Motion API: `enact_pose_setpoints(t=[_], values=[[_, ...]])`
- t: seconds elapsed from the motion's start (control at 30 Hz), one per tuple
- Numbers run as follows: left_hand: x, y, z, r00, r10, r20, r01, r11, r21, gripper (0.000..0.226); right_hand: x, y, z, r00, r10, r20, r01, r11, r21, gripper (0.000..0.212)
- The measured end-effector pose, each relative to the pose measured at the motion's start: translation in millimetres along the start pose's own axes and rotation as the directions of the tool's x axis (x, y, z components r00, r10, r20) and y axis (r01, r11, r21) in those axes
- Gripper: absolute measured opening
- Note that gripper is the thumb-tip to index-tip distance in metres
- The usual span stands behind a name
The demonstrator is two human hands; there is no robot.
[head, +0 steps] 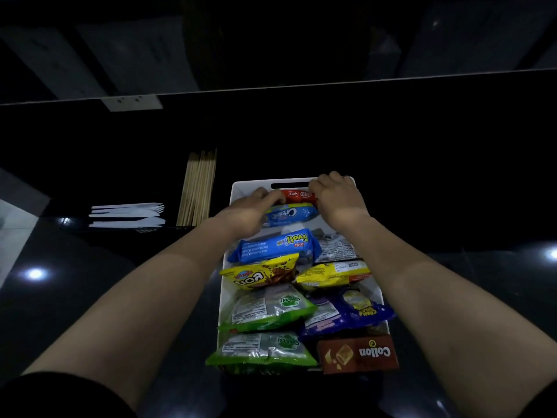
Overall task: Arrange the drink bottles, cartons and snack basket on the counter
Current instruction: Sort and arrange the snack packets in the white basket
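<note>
Counter (90,297) glossy black, dim; basket (238,188) midway; fingers (265,194) on red packet (297,195)

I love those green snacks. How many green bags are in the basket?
2. One green bag lies near-left in the white basket, the other just nearer the camera, at its front edge. More may hide beneath.

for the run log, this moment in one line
left hand: pinches red packet | right hand: curled at other end | snack basket: on counter
</note>
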State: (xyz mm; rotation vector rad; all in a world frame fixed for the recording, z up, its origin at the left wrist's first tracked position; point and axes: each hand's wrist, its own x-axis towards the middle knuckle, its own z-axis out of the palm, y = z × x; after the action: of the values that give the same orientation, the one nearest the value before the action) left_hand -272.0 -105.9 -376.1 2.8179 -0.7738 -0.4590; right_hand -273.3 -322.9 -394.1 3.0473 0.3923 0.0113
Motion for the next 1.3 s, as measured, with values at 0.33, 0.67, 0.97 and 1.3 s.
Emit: enact_pose_setpoints(t=[0.33, 0.67, 0.97, 1.3], values=[[2, 5, 8, 0.980, 0.183, -0.075, -0.143, 0.918, 0.371, 0.053, -2, -1, -2, 1.000, 0.003, 0.010, -0.003, 1.000, 0.014, 0.050], [2, 4, 7, 0.979, 0.167, -0.117, -0.116, 0.928, 0.353, 0.055, -1, 3, 4, 0.999, -0.029, 0.013, 0.028, 0.998, 0.051, 0.051], [5, 4, 7, 0.977, 0.155, -0.149, -0.084, 0.913, 0.399, 0.053, -2, 1, 3, 0.999, -0.003, 0.034, 0.000, 0.997, 0.077, 0.052], [-13, 15, 6, 0.959, 0.117, -0.258, -0.076, 0.983, 0.167, 0.028, -26, -7, -17, 0.996, 0.081, 0.043, -0.082, 0.996, 0.039, 0.031]])
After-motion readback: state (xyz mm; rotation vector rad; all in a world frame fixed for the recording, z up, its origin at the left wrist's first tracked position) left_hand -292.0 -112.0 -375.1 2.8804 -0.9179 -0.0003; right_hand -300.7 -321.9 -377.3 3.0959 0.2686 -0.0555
